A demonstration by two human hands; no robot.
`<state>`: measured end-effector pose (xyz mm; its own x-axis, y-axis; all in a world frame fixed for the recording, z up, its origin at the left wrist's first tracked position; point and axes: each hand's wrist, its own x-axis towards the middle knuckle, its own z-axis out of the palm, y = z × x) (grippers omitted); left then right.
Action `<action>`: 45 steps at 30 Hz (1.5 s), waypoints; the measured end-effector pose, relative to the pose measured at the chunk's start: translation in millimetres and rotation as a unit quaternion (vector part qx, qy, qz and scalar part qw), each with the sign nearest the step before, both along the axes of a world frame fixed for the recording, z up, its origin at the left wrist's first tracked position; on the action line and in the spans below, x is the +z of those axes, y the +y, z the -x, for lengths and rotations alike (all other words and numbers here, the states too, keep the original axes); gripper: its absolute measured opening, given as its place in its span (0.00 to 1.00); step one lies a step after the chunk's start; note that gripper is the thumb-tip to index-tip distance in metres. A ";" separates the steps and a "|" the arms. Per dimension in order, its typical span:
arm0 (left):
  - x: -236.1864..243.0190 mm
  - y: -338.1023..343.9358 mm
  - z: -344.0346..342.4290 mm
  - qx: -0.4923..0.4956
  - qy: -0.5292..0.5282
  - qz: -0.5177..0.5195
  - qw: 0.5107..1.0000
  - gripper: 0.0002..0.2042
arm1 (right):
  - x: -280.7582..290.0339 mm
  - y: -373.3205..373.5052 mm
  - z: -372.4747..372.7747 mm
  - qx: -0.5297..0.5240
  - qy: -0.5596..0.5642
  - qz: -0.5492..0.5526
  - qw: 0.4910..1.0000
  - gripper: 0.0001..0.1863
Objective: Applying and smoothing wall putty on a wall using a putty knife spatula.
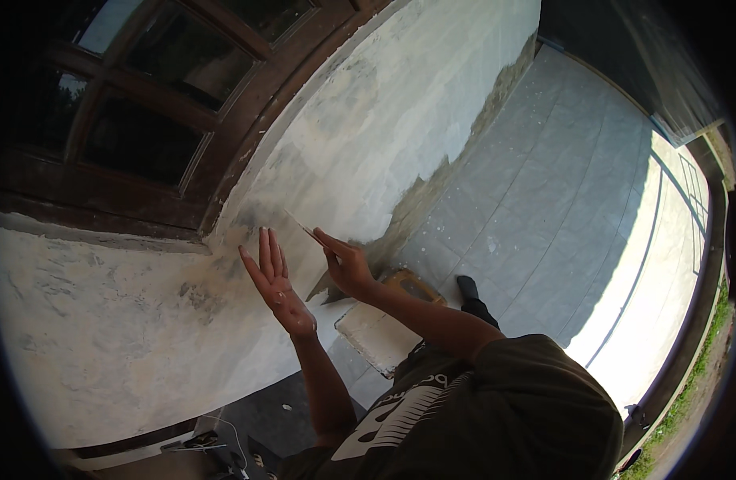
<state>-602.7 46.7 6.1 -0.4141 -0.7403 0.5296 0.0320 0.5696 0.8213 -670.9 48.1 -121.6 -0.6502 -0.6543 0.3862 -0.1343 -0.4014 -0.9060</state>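
My left hand (277,294) is raised in front of the wall with its palm up and fingers stretched out. A small smear of white paste (280,298) lies on that palm, and nothing is gripped there. Just to its right, my right hand (350,269) is closed around a thin flat scraper (305,229), seen nearly edge-on, its tip pointing toward the wall. Behind both hands runs the plastered wall (320,152), patchy white and grey with rough darker spots near the window corner.
A brown wooden window frame (216,120) with dark panes fills the upper left. Below my right forearm sit a whitish, paste-stained rectangular object (376,336) and a yellowish-brown piece (414,284). Grey sheeting (536,184) covers the floor at right. Cables and small items (212,440) lie lower left.
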 end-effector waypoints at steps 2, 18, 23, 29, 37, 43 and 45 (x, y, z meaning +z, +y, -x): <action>-0.6 -0.8 -3.7 0.008 -0.002 -0.005 1.000 0.41 | -13.1 8.6 20.9 -0.010 -0.080 -0.102 0.991 0.24; -17.3 3.4 -2.3 0.022 -0.047 -0.027 0.998 0.42 | 16.8 -96.4 92.8 -0.198 0.122 0.050 0.971 0.30; -19.8 -4.3 -8.5 0.021 -0.037 -0.029 0.999 0.41 | -41.9 -17.5 15.4 0.024 0.025 -0.007 0.999 0.25; -17.3 -4.3 -15.3 0.030 -0.046 -0.026 0.998 0.42 | 7.2 -72.6 97.5 -0.144 -0.273 -0.042 0.950 0.26; 4.0 -12.5 4.3 -0.011 0.010 0.009 1.000 0.40 | 27.6 -61.4 -0.3 -0.024 0.107 0.112 0.988 0.30; 3.2 -13.7 -10.0 0.001 0.008 0.007 1.000 0.42 | -34.1 15.4 17.0 -0.024 0.028 -0.027 0.999 0.24; 0.4 -10.7 -13.9 0.008 0.008 0.003 1.000 0.42 | -25.8 -2.0 57.3 -0.086 0.012 -0.029 0.996 0.23</action>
<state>-588.8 36.1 6.6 -0.3933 -0.7437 0.5405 0.0365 0.5748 0.8175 -728.2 46.2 -147.3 -0.7450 -0.5560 0.3686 -0.2190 -0.3181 -0.9224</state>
